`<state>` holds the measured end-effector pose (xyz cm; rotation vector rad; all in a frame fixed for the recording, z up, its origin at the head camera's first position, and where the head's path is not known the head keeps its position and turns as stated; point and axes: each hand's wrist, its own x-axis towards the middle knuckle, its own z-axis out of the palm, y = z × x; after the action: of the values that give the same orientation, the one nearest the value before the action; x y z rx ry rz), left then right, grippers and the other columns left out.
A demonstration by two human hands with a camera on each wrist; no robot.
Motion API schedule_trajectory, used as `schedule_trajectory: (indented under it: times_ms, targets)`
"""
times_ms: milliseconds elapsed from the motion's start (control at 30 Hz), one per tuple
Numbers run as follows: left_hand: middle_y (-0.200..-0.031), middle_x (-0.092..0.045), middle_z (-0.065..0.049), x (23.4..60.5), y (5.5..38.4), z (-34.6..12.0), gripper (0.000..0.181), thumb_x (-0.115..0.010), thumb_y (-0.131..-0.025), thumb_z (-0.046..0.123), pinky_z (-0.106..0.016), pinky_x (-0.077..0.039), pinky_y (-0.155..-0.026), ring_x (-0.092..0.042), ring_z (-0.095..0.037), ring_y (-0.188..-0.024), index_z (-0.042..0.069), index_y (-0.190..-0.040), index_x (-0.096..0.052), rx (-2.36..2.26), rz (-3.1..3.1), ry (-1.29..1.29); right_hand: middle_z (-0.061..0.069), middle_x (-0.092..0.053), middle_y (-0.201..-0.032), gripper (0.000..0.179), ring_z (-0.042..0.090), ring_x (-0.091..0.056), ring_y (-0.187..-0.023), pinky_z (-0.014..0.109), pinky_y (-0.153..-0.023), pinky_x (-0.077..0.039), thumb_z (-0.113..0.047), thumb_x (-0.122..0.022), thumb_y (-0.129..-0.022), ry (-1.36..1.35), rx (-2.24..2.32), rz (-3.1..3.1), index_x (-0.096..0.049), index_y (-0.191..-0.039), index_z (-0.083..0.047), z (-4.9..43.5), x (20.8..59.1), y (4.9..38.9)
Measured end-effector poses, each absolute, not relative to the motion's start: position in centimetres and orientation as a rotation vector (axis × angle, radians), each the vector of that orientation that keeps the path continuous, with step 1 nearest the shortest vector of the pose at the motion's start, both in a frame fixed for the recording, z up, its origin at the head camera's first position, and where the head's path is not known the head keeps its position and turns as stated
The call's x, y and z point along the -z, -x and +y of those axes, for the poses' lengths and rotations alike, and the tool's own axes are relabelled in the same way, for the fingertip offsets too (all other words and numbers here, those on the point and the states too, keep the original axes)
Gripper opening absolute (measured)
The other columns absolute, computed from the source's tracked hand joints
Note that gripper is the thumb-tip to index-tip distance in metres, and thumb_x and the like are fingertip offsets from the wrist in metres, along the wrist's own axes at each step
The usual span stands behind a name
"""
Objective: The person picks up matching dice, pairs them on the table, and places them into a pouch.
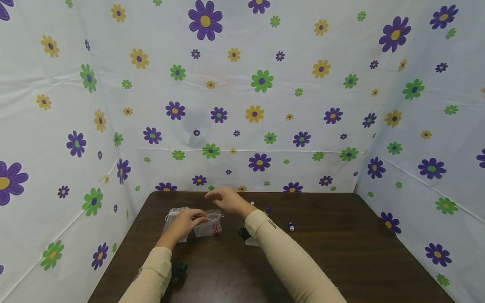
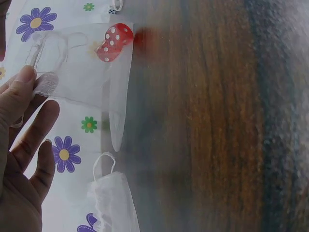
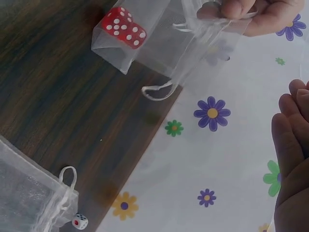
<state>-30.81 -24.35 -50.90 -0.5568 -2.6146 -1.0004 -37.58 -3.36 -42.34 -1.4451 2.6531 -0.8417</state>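
Note:
A sheer white drawstring bag (image 1: 204,229) stands on the table with red dice (image 3: 123,28) in its bottom corner. My left hand (image 1: 183,223) pinches the bag's gathered top between thumb and fingers, as the left wrist view shows close up. Just above and beyond the bag is my right hand (image 1: 226,200), its fingers loosely bent and nothing seen in them. White drawstring loops (image 3: 159,92) hang out at the bag's side.
Another sheer bag (image 1: 172,221) lies left, partly behind my left hand. A third bag (image 1: 251,242) shows under my right forearm. Beyond and right of that arm are a white die (image 1: 252,203), a blue die (image 1: 269,208) and a blue-and-white pair (image 1: 291,227). Flowered cloth (image 1: 227,97) surrounds the table.

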Motion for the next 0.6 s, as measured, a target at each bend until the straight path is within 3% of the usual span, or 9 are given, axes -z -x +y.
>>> schedule_trajectory:
  times_ms: [133, 300, 600]
  targets:
    - [-0.095, -0.075, 0.001, 50.9, 30.8, -24.5, 0.006, -0.073, -0.094, 0.011, -0.034, -0.058, -0.074, -0.07, -0.016, -0.085, 0.013, -0.098, -0.077, 1.006, -2.606, 0.553, 0.006, -0.07, -0.125, 0.031, 0.015, -0.067, -0.102, 0.026, -0.084, -0.052, 0.0, -0.063, -0.099, 1.452, 0.836, 2.677, -0.069, -0.127, -0.009, -3.1, 42.6, 37.7]
    - [-0.095, -0.075, 0.002, 50.6, 30.6, -24.7, 0.007, -0.072, -0.095, 0.014, -0.036, -0.058, -0.077, -0.07, -0.015, -0.086, 0.013, -0.098, -0.077, 0.997, -2.604, 0.555, 0.006, -0.069, -0.127, 0.027, 0.02, -0.063, -0.118, 0.033, -0.099, -0.05, -0.006, -0.063, -0.101, 1.421, 0.83, 2.648, -0.069, -0.127, -0.008, -2.5, 43.3, 37.9]
    - [-0.097, -0.075, 0.002, 50.4, 30.4, -24.6, 0.006, -0.073, -0.094, 0.016, -0.038, -0.058, -0.078, -0.068, -0.014, -0.084, 0.015, -0.098, -0.078, 1.006, -2.599, 0.504, 0.0, -0.071, -0.123, 0.027, 0.011, -0.066, -0.113, 0.025, -0.096, -0.05, -0.017, -0.074, -0.093, 1.412, 0.608, 2.566, -0.074, -0.12, -0.012, -1.9, 46.1, 38.5]
